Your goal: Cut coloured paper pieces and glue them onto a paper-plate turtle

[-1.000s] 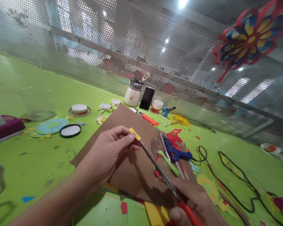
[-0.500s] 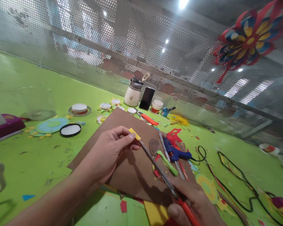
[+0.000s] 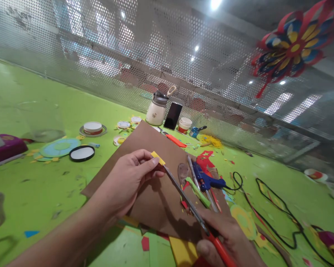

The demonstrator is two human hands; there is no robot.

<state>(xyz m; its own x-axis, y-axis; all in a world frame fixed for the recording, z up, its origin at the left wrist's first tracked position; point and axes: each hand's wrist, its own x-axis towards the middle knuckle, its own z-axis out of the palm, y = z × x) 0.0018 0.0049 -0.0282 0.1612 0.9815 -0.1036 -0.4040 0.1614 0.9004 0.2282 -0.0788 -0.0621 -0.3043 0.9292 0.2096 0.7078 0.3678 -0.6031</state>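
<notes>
no legible text, no readable labels, numbers

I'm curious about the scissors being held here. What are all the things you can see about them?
The scissors have a red, plastic-looking handle and long, slender grey blades that look like metal. The blades appear close together; any narrow gap is hard to tell. Held in the right hand, which partly hides the handle, they slant up and left over the brown board. Their tip is at the lower corner of a small yellow piece; actual contact is unclear.
</notes>
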